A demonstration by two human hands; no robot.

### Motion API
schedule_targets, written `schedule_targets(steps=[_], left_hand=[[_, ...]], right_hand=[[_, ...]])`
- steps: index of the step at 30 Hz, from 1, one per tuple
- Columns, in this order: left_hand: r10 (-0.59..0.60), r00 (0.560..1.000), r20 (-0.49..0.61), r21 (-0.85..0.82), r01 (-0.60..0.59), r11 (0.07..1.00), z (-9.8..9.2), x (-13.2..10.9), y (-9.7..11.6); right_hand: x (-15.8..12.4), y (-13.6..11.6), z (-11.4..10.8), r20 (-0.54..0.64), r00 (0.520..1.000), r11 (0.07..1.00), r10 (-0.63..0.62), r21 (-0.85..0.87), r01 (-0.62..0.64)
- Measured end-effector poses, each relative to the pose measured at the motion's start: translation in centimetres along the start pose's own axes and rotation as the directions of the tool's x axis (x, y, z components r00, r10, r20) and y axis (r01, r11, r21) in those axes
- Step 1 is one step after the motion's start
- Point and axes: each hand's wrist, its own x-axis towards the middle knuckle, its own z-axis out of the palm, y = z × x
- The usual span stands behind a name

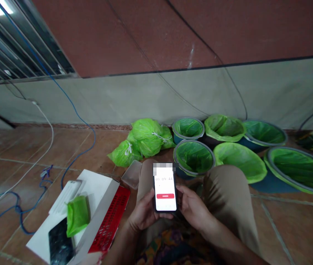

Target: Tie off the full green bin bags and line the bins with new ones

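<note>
Between my knees I hold a smartphone (165, 204) upright, its lit white screen showing timer-like digits and a red button. My left hand (144, 209) is closed around the phone's left and lower edge. From the other side, my right hand (191, 204) grips its right edge. Left of my legs is a white box (95, 184) bearing a folded green plastic bag (77, 215), a dark flat device (60, 243) and a small white box (64, 197). A red perforated basket (109, 217) sits beside it.
Several bins with green liners, one a grey-rimmed bin (176, 162), stand ahead and right by the wall. Tied green bags (147, 138) lie left of them. A clear plastic container (131, 175) is near my left knee. A blue cable (75, 158) trails over the tiled floor.
</note>
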Motion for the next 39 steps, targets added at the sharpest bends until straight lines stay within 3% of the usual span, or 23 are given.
schedule_targets(steps=[5, 14, 39], left_hand=[[0.0, 1.0, -0.02, 0.011, 0.0, 1.0, -0.1, 0.06, -0.06], [-0.007, 0.999, -0.041, 0.021, 0.008, 1.0, 0.21, 0.02, 0.07], [-0.006, 1.0, -0.01, 0.012, 0.006, 1.0, 0.2, 0.06, 0.15]], right_hand=[[0.55, 0.46, -0.49, 0.017, 0.999, 0.999, -0.035, -0.023, 0.035], [0.49, 0.41, -0.32, -0.029, 1.0, 1.0, 0.009, 0.019, -0.009], [0.56, 0.22, -0.02, -0.033, 0.999, 1.0, -0.003, 0.004, 0.003]])
